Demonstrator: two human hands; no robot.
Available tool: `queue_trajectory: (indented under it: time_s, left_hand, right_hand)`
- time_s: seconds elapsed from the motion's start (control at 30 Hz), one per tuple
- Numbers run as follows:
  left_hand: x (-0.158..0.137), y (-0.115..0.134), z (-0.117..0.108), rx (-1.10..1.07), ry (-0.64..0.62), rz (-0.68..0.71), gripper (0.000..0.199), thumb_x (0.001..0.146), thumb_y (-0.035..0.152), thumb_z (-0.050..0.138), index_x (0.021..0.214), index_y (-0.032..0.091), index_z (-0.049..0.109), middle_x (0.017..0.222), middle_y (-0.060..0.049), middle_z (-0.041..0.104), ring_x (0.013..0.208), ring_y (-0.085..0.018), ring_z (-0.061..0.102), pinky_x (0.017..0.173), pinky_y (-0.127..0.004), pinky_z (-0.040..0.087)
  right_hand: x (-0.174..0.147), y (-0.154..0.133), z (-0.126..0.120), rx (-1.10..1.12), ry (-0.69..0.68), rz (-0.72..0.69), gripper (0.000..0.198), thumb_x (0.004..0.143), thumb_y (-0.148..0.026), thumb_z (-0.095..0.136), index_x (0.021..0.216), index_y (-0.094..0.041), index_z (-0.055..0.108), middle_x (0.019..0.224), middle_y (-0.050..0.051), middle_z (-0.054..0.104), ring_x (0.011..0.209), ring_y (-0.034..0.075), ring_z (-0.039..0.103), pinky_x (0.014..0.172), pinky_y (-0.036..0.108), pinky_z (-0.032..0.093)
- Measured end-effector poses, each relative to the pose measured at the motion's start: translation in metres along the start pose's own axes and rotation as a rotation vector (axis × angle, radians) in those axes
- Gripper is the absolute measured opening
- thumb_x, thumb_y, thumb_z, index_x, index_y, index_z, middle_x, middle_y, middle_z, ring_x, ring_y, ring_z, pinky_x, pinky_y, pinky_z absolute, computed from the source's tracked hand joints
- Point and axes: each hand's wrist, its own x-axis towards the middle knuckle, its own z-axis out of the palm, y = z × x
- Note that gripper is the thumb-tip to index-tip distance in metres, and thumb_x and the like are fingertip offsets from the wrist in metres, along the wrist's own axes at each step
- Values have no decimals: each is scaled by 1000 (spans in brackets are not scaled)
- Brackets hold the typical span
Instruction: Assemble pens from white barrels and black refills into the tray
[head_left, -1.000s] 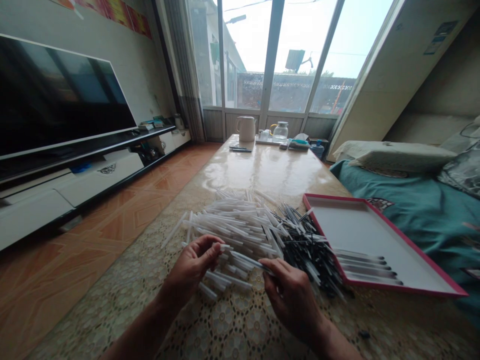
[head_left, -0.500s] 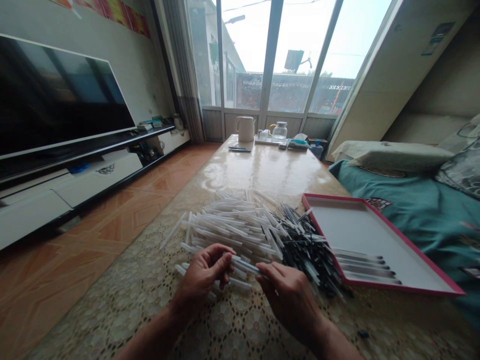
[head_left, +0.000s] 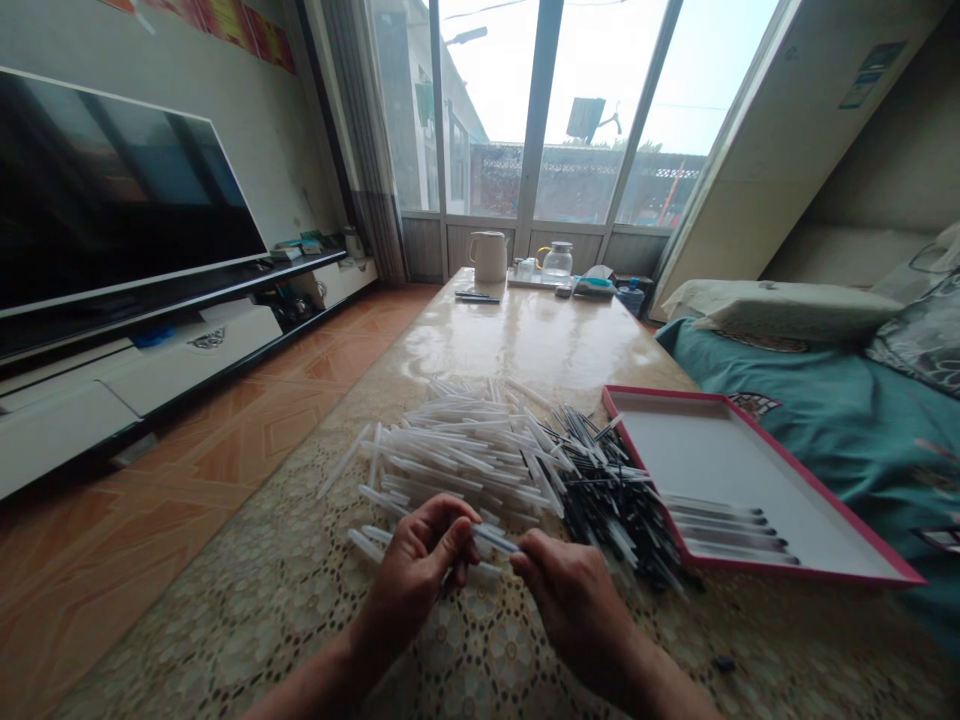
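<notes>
Between my two hands is a thin translucent pen (head_left: 496, 539), lying nearly level above the table. My left hand (head_left: 433, 545) pinches its left end with thumb and fingers. At the other end, my right hand (head_left: 566, 575) is closed round the pen, and its grip hides that tip. Just beyond my hands lies a heap of whitish pen barrels (head_left: 457, 450). To its right is a pile of black-tipped pen refills (head_left: 615, 510), beside my right hand. Several pens with dark ends (head_left: 731, 530) lie side by side in a shallow red-rimmed box lid (head_left: 817, 500).
The long table has a patterned cover (head_left: 300, 600). A small black piece (head_left: 724, 663) lies near its front right. At the far end stand a beige kettle (head_left: 489, 257) and a glass jug (head_left: 557, 260). A sofa with a teal cover (head_left: 840, 400) borders the right side.
Both hands have shifted slightly down, and my left hand has come a little closer to my right. Less of the pen shows between them. The heaps and the box lid look the same.
</notes>
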Motion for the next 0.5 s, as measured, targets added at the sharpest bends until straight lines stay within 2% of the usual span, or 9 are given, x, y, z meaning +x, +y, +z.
queue_trajectory:
  time_s: [0.17,0.33,0.43,0.5]
  left_hand:
    - [-3,5,2,40,-17,36,28,80,43,68,83,17,60,55,3,58,40,-5,42,39,-16,31]
    - [-6,8,3,86,-35,50,29,79,44,68,82,16,59,55,3,58,41,-6,43,40,-17,32]
    - [-5,5,2,97,-56,44,30,79,44,68,82,16,59,55,3,58,41,-6,43,41,-17,33]
    - [-2,2,0,93,-68,34,31,79,45,68,82,16,59,55,3,58,41,-6,43,40,-17,32]
  right_hand:
    - [3,-2,-7,409,-126,189,41,96,-43,40,69,-17,57,58,-3,47,56,11,46,53,21,32]
    - [7,-4,-14,741,-213,303,53,88,-60,46,62,-16,59,51,-6,33,49,8,31,45,20,25]
    - [8,-2,-13,861,-317,379,56,84,-65,47,61,-16,59,46,-9,26,43,7,22,41,20,18]
    - [10,0,-11,867,-325,387,55,84,-65,47,61,-16,60,46,-9,25,43,7,21,40,20,18]
